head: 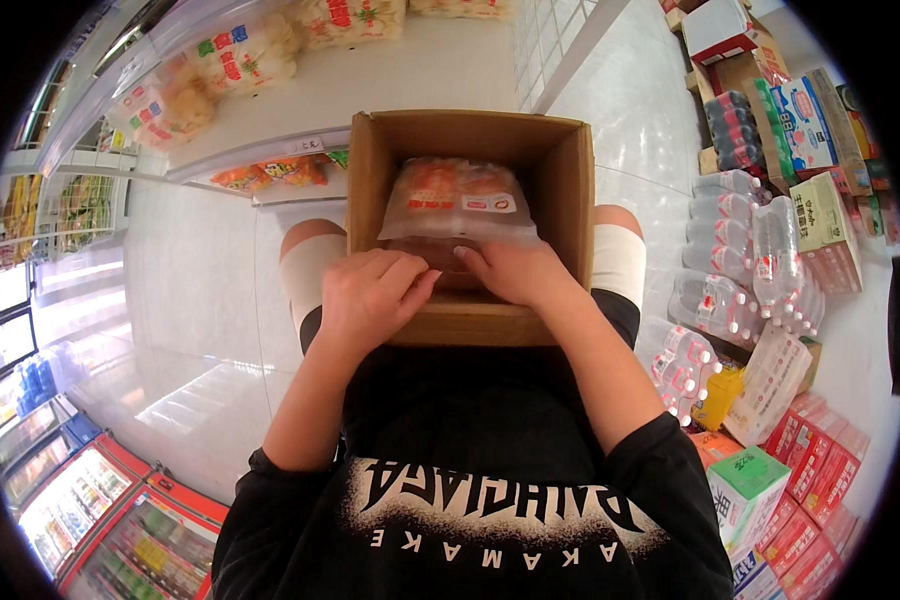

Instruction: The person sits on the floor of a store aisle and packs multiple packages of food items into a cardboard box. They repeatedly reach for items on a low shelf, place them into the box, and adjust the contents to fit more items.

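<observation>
An open cardboard box [471, 330] stands between my knees. Inside it lies a clear plastic bag [457, 191] with red print and a small white label; its near edge reaches towards me. My right hand [514, 270] reaches over the box's near side and grips the bag's near edge, thumb on top and fingers hidden under the film. My left hand [375, 292] hangs over the near left wall, its fingers curled and thumb and forefinger close together by the film. Whether they pinch it, I cannot tell. What lies under the bag is mostly hidden.
Ahead on the left, a white shelf [420, 82] carries puffed-snack bags [244, 56]; orange snack packets [292, 171] lie lower. On the right are shrink-wrapped bottles [720, 232] and stacked cartons [810, 457]. A red-framed display cooler [150, 525] stands at lower left.
</observation>
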`<action>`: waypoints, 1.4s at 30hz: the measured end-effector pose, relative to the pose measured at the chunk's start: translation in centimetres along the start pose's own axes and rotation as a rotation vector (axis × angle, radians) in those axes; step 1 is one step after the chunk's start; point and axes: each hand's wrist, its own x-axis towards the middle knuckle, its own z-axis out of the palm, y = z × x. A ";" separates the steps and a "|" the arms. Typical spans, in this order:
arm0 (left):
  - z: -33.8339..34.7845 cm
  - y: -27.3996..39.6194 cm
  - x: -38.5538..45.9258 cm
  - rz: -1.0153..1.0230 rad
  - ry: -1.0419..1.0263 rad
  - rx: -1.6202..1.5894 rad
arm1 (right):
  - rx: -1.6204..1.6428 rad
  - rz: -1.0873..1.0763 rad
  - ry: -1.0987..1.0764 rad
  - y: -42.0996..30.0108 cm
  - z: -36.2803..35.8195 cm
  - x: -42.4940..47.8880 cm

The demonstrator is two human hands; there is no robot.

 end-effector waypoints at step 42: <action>1.7 -1.3 2.9 0.012 -0.594 0.154 | -0.289 -0.426 0.862 0.5 0.1 1.8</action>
